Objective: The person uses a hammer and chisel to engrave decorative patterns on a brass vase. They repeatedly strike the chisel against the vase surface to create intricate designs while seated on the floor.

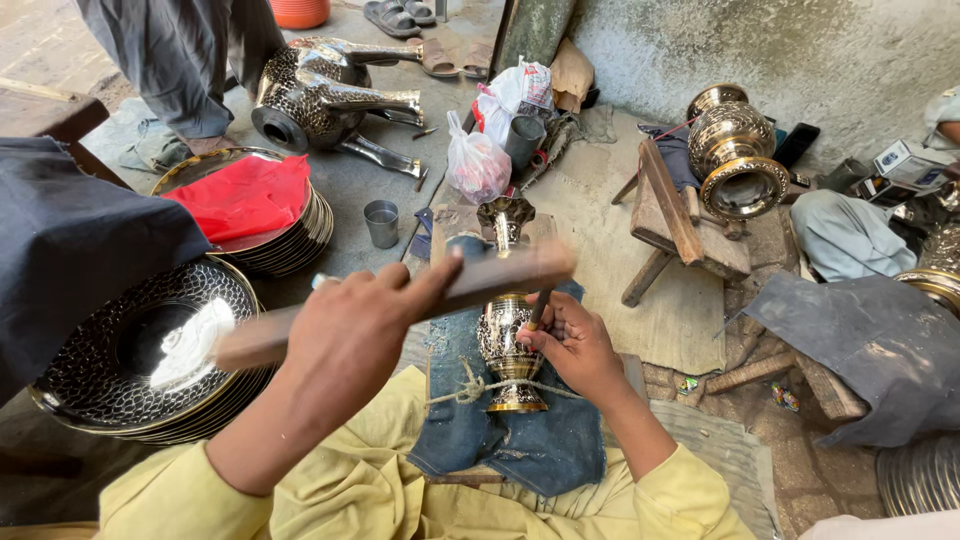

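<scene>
A small engraved brass vase stands upright on a folded blue denim cloth in front of me, with a rope tied around its foot. My right hand holds a thin dark chisel with its tip against the vase's body. My left hand grips a flat wooden bat, raised level just above the chisel and across the vase's neck. Both sleeves are yellow.
Stacks of engraved metal plates sit at my left, one topped by a red cloth. A large patterned vessel lies at the back. A metal cup, plastic bags, and a brass vase on a wooden stand are nearby. Another person's leg rests at right.
</scene>
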